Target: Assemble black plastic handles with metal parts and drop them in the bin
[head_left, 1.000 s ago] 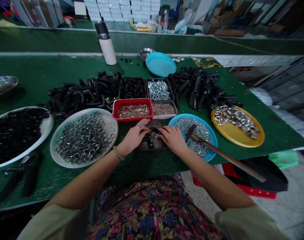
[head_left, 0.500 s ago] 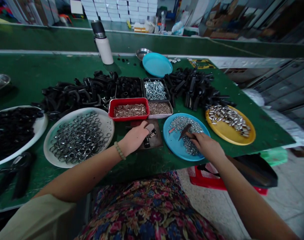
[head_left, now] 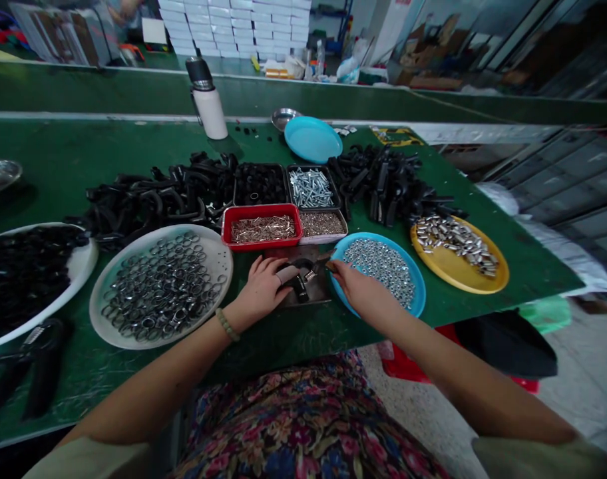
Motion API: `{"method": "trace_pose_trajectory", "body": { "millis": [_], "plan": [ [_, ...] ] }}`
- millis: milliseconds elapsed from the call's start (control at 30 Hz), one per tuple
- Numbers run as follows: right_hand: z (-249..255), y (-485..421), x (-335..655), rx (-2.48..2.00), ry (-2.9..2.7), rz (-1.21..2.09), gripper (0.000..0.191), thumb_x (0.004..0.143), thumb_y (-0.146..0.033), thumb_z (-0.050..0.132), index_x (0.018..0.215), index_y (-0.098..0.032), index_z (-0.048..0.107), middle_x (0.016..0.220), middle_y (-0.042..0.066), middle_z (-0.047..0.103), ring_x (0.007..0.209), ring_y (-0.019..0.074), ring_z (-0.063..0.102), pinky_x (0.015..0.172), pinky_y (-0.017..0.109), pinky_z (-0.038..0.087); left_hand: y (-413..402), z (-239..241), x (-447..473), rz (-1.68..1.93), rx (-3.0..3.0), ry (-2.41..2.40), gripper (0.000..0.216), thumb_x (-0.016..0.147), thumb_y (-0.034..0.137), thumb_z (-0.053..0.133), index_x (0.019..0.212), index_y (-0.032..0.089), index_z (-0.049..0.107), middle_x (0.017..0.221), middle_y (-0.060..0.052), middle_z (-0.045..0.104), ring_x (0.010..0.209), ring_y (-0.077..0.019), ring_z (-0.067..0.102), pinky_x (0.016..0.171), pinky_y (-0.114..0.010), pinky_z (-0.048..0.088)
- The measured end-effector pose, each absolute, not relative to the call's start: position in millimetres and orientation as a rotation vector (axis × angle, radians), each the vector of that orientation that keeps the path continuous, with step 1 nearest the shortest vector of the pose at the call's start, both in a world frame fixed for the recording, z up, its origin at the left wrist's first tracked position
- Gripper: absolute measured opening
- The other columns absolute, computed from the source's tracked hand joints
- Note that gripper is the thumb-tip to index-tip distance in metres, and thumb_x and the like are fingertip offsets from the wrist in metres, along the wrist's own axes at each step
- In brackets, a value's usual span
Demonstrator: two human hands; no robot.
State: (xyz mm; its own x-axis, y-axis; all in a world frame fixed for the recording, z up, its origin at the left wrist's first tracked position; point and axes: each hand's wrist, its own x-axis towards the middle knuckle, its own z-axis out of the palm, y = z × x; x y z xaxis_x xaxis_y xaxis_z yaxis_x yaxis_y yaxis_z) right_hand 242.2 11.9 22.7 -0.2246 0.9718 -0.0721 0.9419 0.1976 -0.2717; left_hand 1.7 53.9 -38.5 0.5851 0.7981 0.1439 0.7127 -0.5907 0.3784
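Note:
My left hand pinches a small black curved part and holds it down on a dark metal plate near the table's front edge; the thumb wears a pale cover. My right hand is closed just to the right of the part, at the left rim of a blue plate of small silver nuts. It grips a hammer close to its head, which sits just above the part. The handle is hidden under my hand and forearm.
A white plate of metal rings lies on the left, with a red tray of pins behind the metal plate. Trays of screws, heaps of black parts, a yellow plate, a flask and pliers crowd the green table.
My right hand went to the blue plate, took the hammer near its head and brought it back beside the black part. My left hand stayed on the part.

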Motion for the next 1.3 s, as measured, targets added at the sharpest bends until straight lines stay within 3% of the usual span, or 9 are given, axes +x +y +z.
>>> {"method": "trace_pose_trajectory", "body": {
  "millis": [267, 433, 533, 633, 733, 900, 1067, 1167, 1300],
  "plan": [
    [25.3, 14.0, 222.8, -1.878, -2.441, 0.394, 0.034, 0.098, -0.032, 0.034, 0.127, -0.022, 0.050, 0.097, 0.009, 0.071, 0.074, 0.0220, 0.068, 0.056, 0.028, 0.043, 58.9, -37.6, 6.2, 0.577, 2.251, 1.311, 0.062, 0.075, 0.028, 0.070, 0.130, 0.021, 0.043, 0.121, -0.008, 0.059, 0.117, -0.0257, 0.049, 0.103, -0.044, 0.039],
    [1.6, -3.1, 304.7, -2.207, -2.129, -0.112, 0.038, 0.098, -0.039, 0.033, 0.130, -0.025, 0.049, 0.104, 0.011, 0.068, 0.072, 0.0230, 0.065, 0.055, 0.031, 0.042, 42.9, -37.7, 10.6, 0.362, 2.588, 1.255, 0.043, 0.087, 0.022, 0.053, 0.130, 0.027, 0.049, 0.131, -0.010, 0.051, 0.122, -0.0278, 0.043, 0.104, -0.049, 0.034],
    [-16.0, -12.3, 354.6, -2.380, -2.099, -0.447, 0.043, 0.097, -0.039, 0.034, 0.131, -0.019, 0.052, 0.095, 0.014, 0.066, 0.071, 0.0259, 0.062, 0.055, 0.033, 0.040, 37.9, -36.1, 13.5, 0.268, 2.608, 1.169, 0.047, 0.091, 0.013, 0.037, 0.138, 0.020, 0.042, 0.121, -0.011, 0.056, 0.113, -0.0240, 0.049, 0.099, -0.042, 0.040],
    [-23.8, -8.0, 367.5, -2.261, -2.218, -0.585, 0.036, 0.096, -0.033, 0.041, 0.122, -0.019, 0.060, 0.101, 0.016, 0.065, 0.088, 0.0291, 0.059, 0.069, 0.038, 0.043, 43.5, -23.4, 18.8, 0.413, 2.416, 1.166, 0.042, 0.093, 0.018, 0.037, 0.133, 0.016, 0.048, 0.119, -0.013, 0.058, 0.111, -0.0237, 0.052, 0.102, -0.041, 0.040],
    [-22.8, 13.2, 343.4, -1.908, -2.506, -0.475, 0.034, 0.094, -0.023, 0.045, 0.124, -0.022, 0.059, 0.118, 0.014, 0.061, 0.103, 0.0281, 0.054, 0.082, 0.039, 0.041, 56.7, -6.9, 24.2, 0.497, 2.036, 1.054, 0.035, 0.094, 0.026, 0.039, 0.123, 0.017, 0.056, 0.111, -0.010, 0.065, 0.103, -0.0211, 0.060, 0.095, -0.036, 0.047],
    [-27.8, 50.4, 305.8, -1.584, -2.814, -0.188, 0.025, 0.091, -0.013, 0.044, 0.106, -0.015, 0.065, 0.113, 0.015, 0.063, 0.103, 0.0273, 0.056, 0.086, 0.039, 0.042, 62.4, -5.1, 16.0, 0.319, 2.081, 1.262, 0.025, 0.091, 0.024, 0.044, 0.101, 0.013, 0.064, 0.095, -0.010, 0.066, 0.093, -0.0231, 0.062, 0.089, -0.039, 0.049],
    [-26.7, 45.1, 292.3, -1.577, -2.182, 0.349, 0.020, 0.095, -0.025, 0.040, 0.108, -0.014, 0.051, 0.096, 0.013, 0.066, 0.087, 0.0235, 0.064, 0.078, 0.036, 0.049, 27.5, -25.2, 7.7, 0.330, 2.448, 1.413, 0.035, 0.092, 0.025, 0.046, 0.125, 0.016, 0.053, 0.108, -0.012, 0.057, 0.098, -0.0236, 0.058, 0.090, -0.037, 0.048],
    [-17.1, 36.0, 261.0, -1.403, -1.761, 0.665, 0.020, 0.097, -0.033, 0.037, 0.112, -0.020, 0.041, 0.090, 0.007, 0.065, 0.073, 0.0183, 0.065, 0.070, 0.033, 0.052, 11.7, -36.0, 12.6, 0.356, 2.474, 1.420, 0.035, 0.093, 0.026, 0.044, 0.126, 0.016, 0.053, 0.108, -0.012, 0.056, 0.096, -0.0230, 0.056, 0.088, -0.036, 0.049],
    [-18.0, 38.0, 215.3, -1.270, -1.664, 0.830, 0.008, 0.096, -0.033, 0.037, 0.096, -0.026, 0.038, 0.083, 0.002, 0.064, 0.067, 0.0162, 0.064, 0.066, 0.032, 0.053, 8.2, -43.9, 16.4, 0.393, 2.470, 1.436, 0.036, 0.093, 0.026, 0.045, 0.127, 0.015, 0.052, 0.108, -0.012, 0.056, 0.096, -0.0235, 0.056, 0.087, -0.037, 0.050]
  ]
}}
